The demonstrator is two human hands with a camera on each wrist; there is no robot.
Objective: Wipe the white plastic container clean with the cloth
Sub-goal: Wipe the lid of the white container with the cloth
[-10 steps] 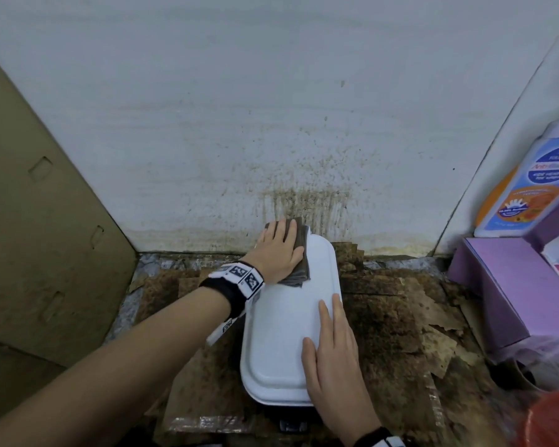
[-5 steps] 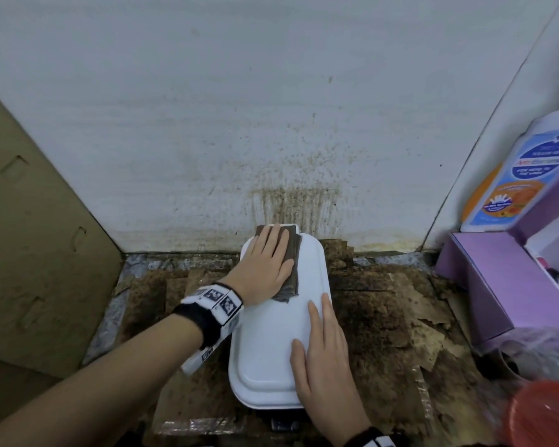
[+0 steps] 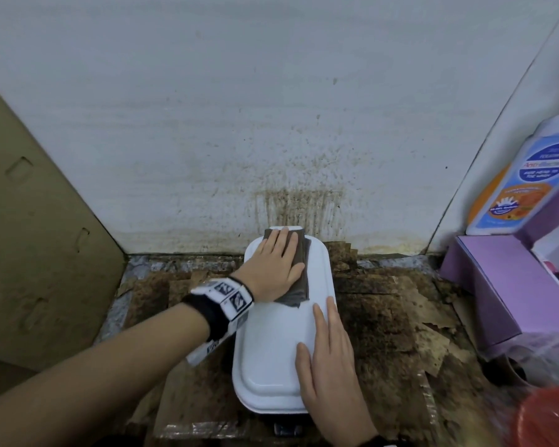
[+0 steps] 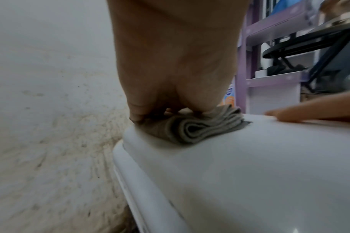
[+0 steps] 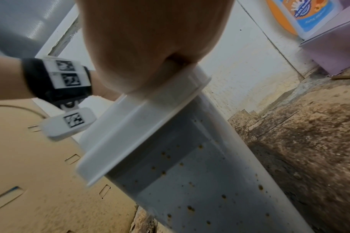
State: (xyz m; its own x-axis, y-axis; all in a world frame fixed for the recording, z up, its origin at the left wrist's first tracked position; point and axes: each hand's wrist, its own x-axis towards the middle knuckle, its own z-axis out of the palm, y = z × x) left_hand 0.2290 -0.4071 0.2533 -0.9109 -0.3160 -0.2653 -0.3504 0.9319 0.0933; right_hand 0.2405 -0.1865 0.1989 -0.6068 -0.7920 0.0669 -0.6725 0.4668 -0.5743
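Observation:
The white plastic container (image 3: 271, 353) stands on the stained floor with its lid upward, long axis running toward the wall. A folded grey-brown cloth (image 3: 300, 272) lies on the far half of the lid. My left hand (image 3: 276, 264) lies flat on the cloth with straight fingers, pressing it down. The left wrist view shows the cloth's folds (image 4: 202, 127) bunched under the palm on the lid (image 4: 249, 173). My right hand (image 3: 328, 356) rests flat along the lid's near right edge. In the right wrist view the container's grey side (image 5: 200, 186) is speckled with brown spots.
A stained white wall (image 3: 271, 124) rises just behind the container. A cardboard sheet (image 3: 29, 253) leans at the left. At the right stand a purple box (image 3: 504, 285) and a blue-and-orange bottle (image 3: 523, 182); a red lid (image 3: 549, 417) sits at the lower right.
My left hand has slid the cloth a little to the right along the far end of the lid. The right hand stays flat on the near right edge.

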